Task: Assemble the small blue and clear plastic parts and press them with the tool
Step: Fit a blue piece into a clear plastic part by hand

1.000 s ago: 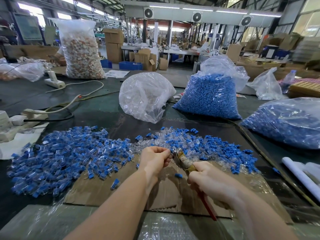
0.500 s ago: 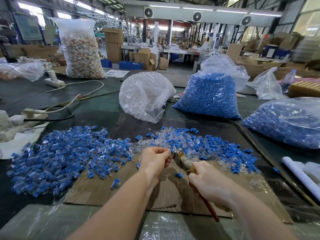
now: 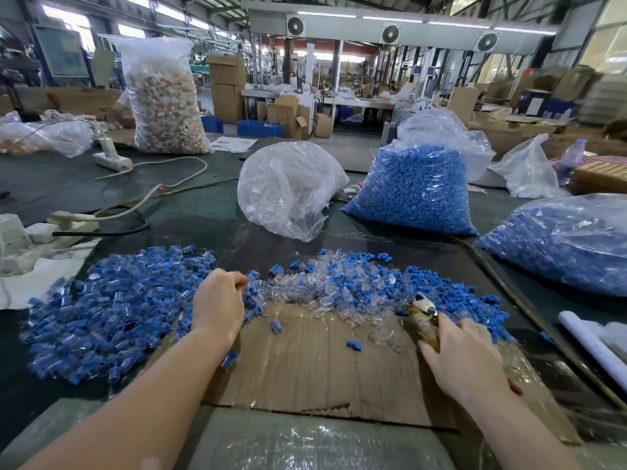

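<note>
Holding the tool (image 3: 424, 322) tight, the right hand (image 3: 464, 361) sits at the right side of the cardboard sheet (image 3: 322, 374). Its fingers are curled round the tool's handle, & the metal tip pokes out toward the far pile. A bit of red shows under the wrist; can't tell if it's part of the tool.

The left hand (image 3: 220, 303) is over by the left pile of done parts (image 3: 112, 307), w/ fingers curled in at the pile's right edge. Can't tell if it has a piece in it, the fingertips are hidden from here.

Where the stuff is:
- Left pile: lots of blue-and-clear pieces, spread on the dark table (image 3: 190, 218) left of the cardboard.
- Middle pile of loose blue and clear parts (image 3: 356, 286): mixed up, lying along the far edge of the cardboard, between the 2 hands.
- A few single blue bits (image 3: 354, 345) lie alone on the cardboard.

Behind that sit big bags: a clear bag (image 3: 288, 188) in the middle, a bag of blue parts (image 3: 417, 188) next to it on the right, & another blue bag (image 3: 563, 245) at the far right. A tall bag of pale bits (image 3: 166, 103) stands far back on the left. White power strips & cords (image 3: 112, 157) lie on the left of the table.
</note>
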The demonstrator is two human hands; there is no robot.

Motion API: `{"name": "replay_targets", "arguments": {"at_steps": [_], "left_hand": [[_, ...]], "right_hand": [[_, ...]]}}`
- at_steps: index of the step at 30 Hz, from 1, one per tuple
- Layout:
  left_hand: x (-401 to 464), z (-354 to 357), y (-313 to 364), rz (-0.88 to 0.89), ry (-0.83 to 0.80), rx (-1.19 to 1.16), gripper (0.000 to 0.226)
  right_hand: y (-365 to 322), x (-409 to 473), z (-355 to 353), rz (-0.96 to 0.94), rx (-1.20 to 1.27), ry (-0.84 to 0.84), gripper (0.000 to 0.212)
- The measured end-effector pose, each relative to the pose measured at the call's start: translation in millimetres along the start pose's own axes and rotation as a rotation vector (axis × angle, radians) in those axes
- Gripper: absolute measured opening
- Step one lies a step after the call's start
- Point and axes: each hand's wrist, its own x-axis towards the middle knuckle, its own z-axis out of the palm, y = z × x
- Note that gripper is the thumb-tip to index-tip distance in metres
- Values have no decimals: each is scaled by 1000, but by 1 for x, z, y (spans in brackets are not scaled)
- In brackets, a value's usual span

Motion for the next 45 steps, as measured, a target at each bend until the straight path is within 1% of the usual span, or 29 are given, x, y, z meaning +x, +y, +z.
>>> {"name": "replay_targets", "arguments": {"at_steps": [2, 4, 6, 8, 10, 12, 14, 17, 19, 22, 24, 25, 27, 28, 30, 32, 35, 40, 43, 45], "left_hand": [[1, 1, -3, 31, -21, 41, 26], [-2, 2, 0, 75, -5, 56, 28], [-8, 5, 8, 120, 10, 30, 27], [-16, 9, 21, 182, -5, -39, 22], [-25, 15, 34, 245, -58, -130, 18], [-34, 23, 46, 292, -123, -165, 16], [-40, 32, 53, 308, -177, -153, 19], [-48, 46, 56, 294, -243, -96, 26], [-51, 53, 57, 271, -269, -55, 27], [-53, 55, 59, 225, -254, -67, 13], [-54, 56, 61, 203, -249, -114, 10], [-55, 55, 61, 194, -257, -159, 14], [-59, 56, 63, 208, -285, -229, 29], [-62, 56, 64, 227, -297, -238, 36], [-65, 56, 67, 249, -321, -259, 40], [-68, 55, 70, 249, -344, -306, 34], [-73, 53, 72, 238, -345, -364, 18], [-75, 52, 70, 235, -328, -386, 12], [-77, 54, 69, 272, -301, -356, 12], [-78, 55, 69, 314, -298, -333, 19]], "right_hand": [[1, 0, 7, 12, -33, 8, 61], [2, 1, 11, 23, -40, -11, 63], [0, 1, 11, 35, -44, -33, 64], [-5, -1, 7, 29, -55, 6, 60], [-14, -4, 4, -49, -32, 128, 52], [-28, -8, 5, -213, 86, 220, 38], [-44, -13, 8, -339, 200, 225, 27], [-62, -17, 17, -391, 217, 204, 25], [-70, -17, 22, -376, 204, 186, 24], [-75, -16, 29, -346, 219, 173, 22], [-77, -18, 32, -325, 251, 199, 19], [-78, -21, 32, -315, 256, 219, 15], [-79, -25, 30, -285, 289, 294, 7], [-79, -25, 31, -262, 338, 338, 12], [-78, -26, 34, -243, 410, 383, 14], [-75, -25, 34, -237, 472, 385, 8], [-70, -25, 35, -225, 584, 398, 9], [-67, -23, 35, -252, 693, 356, 16], [-67, -23, 33, -198, 817, 404, 17], [-66, -24, 32, -154, 898, 469, 16]]}}
